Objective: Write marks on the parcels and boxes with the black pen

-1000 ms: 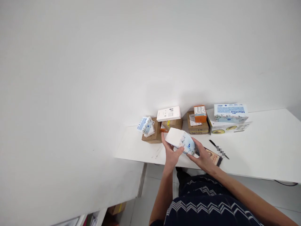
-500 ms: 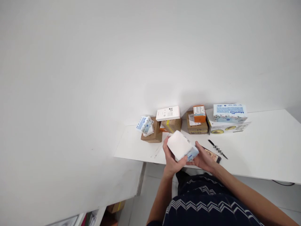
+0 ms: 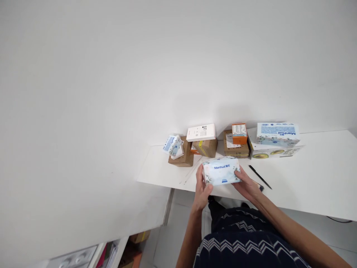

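Between my two hands is a white and pale blue tissue pack [image 3: 221, 172], its "Manhua" label turned up toward me. My left hand [image 3: 201, 190] grips its left end, thumb at the near corner. At the right end, my right hand [image 3: 247, 183] holds on with the thumb over the top face. The pack is above the front edge of the white table [image 3: 301, 178]. Just right of my right hand lies a black pen [image 3: 260, 176]. A small dark-edged item [image 3: 260, 187] is mostly hidden behind that hand.
Along the wall stand a brown carton [image 3: 182, 158] under a small tissue pack [image 3: 172, 145], a white box [image 3: 201, 133] on another carton, an orange box [image 3: 239, 134] on a carton, and a large tissue pack [image 3: 276, 134] on an avocado-printed box [image 3: 275, 153].
The tissue pack has been turned in my hands, so its printed face shows instead of the plain white side. My right hand has moved slightly right and up. The view has shifted a little.
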`<action>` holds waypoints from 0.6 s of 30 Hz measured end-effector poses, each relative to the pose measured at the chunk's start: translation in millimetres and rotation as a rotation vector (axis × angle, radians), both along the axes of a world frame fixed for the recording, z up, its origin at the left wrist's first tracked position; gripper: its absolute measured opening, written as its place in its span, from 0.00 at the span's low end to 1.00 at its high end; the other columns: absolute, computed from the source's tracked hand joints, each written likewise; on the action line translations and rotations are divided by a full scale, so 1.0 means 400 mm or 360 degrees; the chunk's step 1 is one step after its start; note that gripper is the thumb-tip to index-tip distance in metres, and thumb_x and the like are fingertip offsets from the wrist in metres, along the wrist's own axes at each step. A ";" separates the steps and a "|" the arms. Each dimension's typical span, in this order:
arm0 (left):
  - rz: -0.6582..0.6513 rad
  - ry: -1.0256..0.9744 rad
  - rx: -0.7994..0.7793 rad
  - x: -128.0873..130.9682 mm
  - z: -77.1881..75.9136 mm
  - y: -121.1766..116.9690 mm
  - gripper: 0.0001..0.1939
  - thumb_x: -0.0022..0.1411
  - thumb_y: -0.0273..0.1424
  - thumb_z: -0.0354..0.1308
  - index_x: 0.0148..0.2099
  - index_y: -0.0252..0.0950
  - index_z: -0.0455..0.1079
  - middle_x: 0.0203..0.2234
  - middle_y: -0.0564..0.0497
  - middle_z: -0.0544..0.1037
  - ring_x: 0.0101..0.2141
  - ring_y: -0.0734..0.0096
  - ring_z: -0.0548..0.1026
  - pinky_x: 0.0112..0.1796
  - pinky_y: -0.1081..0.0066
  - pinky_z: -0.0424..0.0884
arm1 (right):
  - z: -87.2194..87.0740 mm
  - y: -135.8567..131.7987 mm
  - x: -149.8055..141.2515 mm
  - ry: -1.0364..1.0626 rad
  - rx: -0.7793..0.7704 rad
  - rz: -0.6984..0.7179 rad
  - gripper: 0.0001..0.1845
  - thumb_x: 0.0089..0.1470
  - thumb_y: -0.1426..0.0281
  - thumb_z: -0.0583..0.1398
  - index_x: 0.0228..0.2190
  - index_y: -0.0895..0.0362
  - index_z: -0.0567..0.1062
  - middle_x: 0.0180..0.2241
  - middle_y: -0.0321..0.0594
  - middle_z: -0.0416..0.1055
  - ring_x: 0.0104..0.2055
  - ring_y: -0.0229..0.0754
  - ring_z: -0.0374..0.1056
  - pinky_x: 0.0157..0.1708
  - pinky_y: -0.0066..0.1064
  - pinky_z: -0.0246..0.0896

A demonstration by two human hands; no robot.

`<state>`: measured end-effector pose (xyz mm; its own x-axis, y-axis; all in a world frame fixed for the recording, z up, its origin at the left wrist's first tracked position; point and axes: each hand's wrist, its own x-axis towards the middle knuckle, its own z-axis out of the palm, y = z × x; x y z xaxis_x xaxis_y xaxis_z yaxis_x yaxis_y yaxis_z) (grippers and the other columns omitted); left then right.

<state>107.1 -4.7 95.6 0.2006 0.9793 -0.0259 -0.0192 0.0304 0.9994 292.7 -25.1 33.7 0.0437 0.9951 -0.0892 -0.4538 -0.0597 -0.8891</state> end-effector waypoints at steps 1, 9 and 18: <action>0.0008 -0.0016 -0.0004 -0.005 -0.008 0.001 0.41 0.51 0.49 0.63 0.64 0.42 0.57 0.65 0.44 0.56 0.64 0.51 0.53 0.61 0.57 0.52 | -0.004 -0.002 0.001 -0.0107 0.0061 -0.0004 0.33 0.59 0.53 0.51 0.63 0.44 0.52 0.57 0.43 0.68 0.57 0.52 0.65 0.51 0.49 0.65; 0.0411 0.0038 -0.0322 -0.050 -0.034 0.037 0.28 0.57 0.49 0.58 0.56 0.42 0.65 0.58 0.43 0.67 0.57 0.53 0.64 0.51 0.57 0.67 | -0.021 -0.016 -0.015 -0.0512 0.0317 0.0067 0.44 0.53 0.57 0.62 0.65 0.45 0.48 0.67 0.46 0.46 0.66 0.51 0.50 0.61 0.50 0.51; 0.0313 -0.0755 -0.0821 -0.012 -0.028 0.071 0.28 0.56 0.48 0.58 0.53 0.35 0.69 0.50 0.40 0.75 0.53 0.49 0.70 0.51 0.55 0.68 | 0.094 -0.042 -0.037 -0.0577 0.0525 0.0238 0.15 0.59 0.60 0.57 0.47 0.44 0.75 0.66 0.39 0.49 0.67 0.52 0.48 0.61 0.49 0.51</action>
<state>102.5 23.8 84.2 0.1267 0.8851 -0.4479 -0.5005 0.4468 0.7415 277.9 -41.7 71.2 -0.1315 0.9654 0.2252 -0.1204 0.2100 -0.9703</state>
